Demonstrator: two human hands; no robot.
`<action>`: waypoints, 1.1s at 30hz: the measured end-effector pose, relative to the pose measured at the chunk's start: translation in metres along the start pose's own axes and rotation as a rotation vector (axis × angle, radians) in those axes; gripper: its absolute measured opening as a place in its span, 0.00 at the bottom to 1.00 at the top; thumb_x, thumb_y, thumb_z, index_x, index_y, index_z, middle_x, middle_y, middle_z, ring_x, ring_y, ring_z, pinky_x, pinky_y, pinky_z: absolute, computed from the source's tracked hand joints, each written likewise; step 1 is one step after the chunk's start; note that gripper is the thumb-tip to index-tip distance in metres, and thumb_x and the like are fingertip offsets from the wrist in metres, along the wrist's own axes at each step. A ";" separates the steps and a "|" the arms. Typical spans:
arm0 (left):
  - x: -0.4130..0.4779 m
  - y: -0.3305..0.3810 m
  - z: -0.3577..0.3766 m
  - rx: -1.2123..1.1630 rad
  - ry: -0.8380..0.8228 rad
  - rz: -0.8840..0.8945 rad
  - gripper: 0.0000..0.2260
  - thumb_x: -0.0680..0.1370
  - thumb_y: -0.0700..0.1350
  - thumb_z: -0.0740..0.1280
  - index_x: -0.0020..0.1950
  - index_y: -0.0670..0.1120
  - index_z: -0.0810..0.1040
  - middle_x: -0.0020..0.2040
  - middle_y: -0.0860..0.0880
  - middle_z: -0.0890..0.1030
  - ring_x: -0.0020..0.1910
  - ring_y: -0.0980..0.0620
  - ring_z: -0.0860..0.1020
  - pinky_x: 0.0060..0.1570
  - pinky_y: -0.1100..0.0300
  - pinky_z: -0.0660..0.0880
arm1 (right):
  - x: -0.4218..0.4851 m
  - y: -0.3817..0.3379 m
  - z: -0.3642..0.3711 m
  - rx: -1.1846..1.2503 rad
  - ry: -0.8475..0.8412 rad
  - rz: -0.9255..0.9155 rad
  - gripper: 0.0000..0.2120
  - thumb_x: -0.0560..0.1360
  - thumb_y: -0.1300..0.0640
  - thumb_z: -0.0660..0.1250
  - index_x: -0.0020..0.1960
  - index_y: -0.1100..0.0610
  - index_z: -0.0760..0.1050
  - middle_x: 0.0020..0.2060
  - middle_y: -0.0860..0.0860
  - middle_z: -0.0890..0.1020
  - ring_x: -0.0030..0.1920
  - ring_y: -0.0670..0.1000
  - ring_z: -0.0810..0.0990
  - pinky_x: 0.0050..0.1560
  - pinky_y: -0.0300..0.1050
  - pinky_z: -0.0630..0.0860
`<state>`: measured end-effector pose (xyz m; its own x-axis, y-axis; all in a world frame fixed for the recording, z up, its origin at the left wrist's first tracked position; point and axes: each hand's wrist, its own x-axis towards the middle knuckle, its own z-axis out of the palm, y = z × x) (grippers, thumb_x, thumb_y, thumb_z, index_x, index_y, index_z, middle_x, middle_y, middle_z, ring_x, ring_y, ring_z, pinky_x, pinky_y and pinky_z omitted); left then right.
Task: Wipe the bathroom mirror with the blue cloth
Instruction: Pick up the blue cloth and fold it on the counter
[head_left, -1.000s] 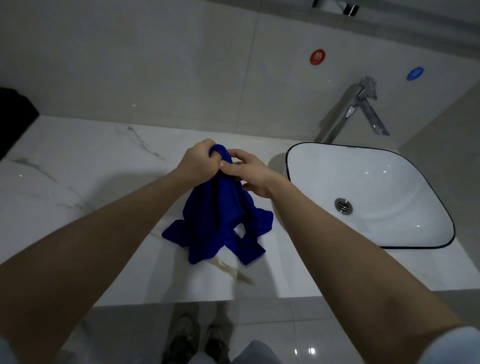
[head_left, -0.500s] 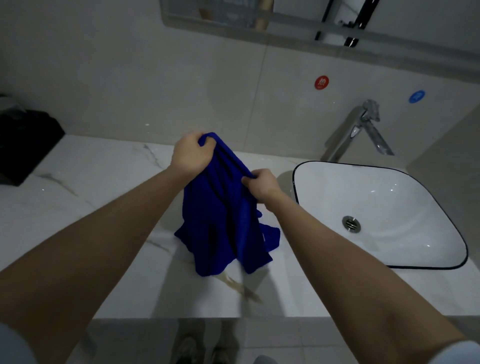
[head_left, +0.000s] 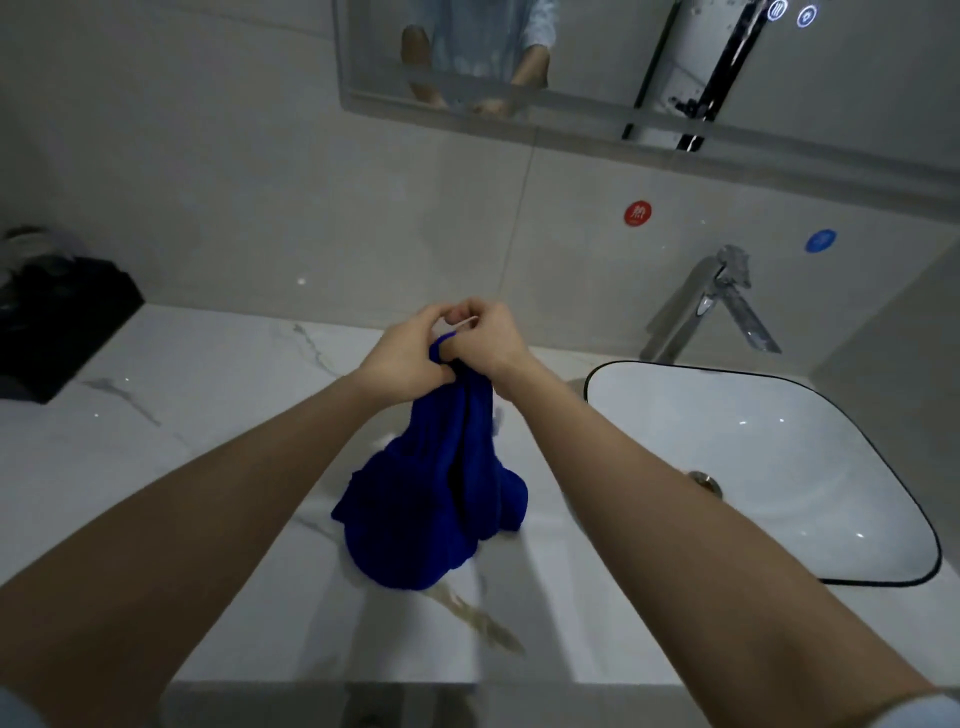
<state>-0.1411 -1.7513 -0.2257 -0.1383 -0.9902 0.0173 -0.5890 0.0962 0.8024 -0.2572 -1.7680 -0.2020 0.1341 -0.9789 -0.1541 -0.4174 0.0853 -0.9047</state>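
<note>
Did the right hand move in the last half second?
Yes. The right hand slid up the blue cloth to meet the left hand, ending above the left corner of the sink instead of level with it.

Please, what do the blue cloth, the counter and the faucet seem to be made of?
The blue cloth looks like soft matte fabric, perhaps microfibre: it hangs in limp folds. The counter seems polished marble or marble-look stone: grey veins, small glints. The faucet seems chromed metal: bright, mirror-like sheen.

red round sticker (head_left: 637, 213) reading "热" on wall tile (head_left: 260, 182), blue sticker (head_left: 820, 241) illegible
</note>
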 end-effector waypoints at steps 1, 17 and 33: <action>0.000 0.001 -0.001 0.031 0.014 -0.019 0.24 0.70 0.36 0.66 0.65 0.49 0.69 0.38 0.51 0.77 0.38 0.54 0.76 0.33 0.63 0.70 | -0.001 0.005 0.001 -0.027 -0.008 -0.026 0.12 0.65 0.65 0.70 0.44 0.55 0.70 0.33 0.50 0.74 0.35 0.49 0.73 0.34 0.42 0.70; 0.012 0.008 -0.027 -0.194 0.323 -0.204 0.11 0.71 0.30 0.59 0.40 0.43 0.78 0.42 0.41 0.80 0.44 0.43 0.78 0.43 0.52 0.76 | -0.008 0.062 -0.003 -0.210 -0.388 -0.007 0.12 0.78 0.54 0.60 0.61 0.52 0.67 0.40 0.56 0.79 0.30 0.50 0.74 0.26 0.36 0.70; -0.008 -0.011 -0.013 0.236 0.017 0.083 0.35 0.68 0.35 0.69 0.72 0.47 0.60 0.66 0.45 0.69 0.63 0.47 0.69 0.59 0.59 0.66 | 0.003 -0.006 0.022 0.003 -0.284 0.005 0.13 0.68 0.72 0.64 0.50 0.62 0.73 0.39 0.53 0.77 0.42 0.53 0.78 0.34 0.42 0.76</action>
<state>-0.1235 -1.7456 -0.2269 -0.1820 -0.9793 0.0885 -0.7463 0.1962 0.6360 -0.2342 -1.7676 -0.2057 0.3789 -0.8872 -0.2633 -0.4159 0.0909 -0.9049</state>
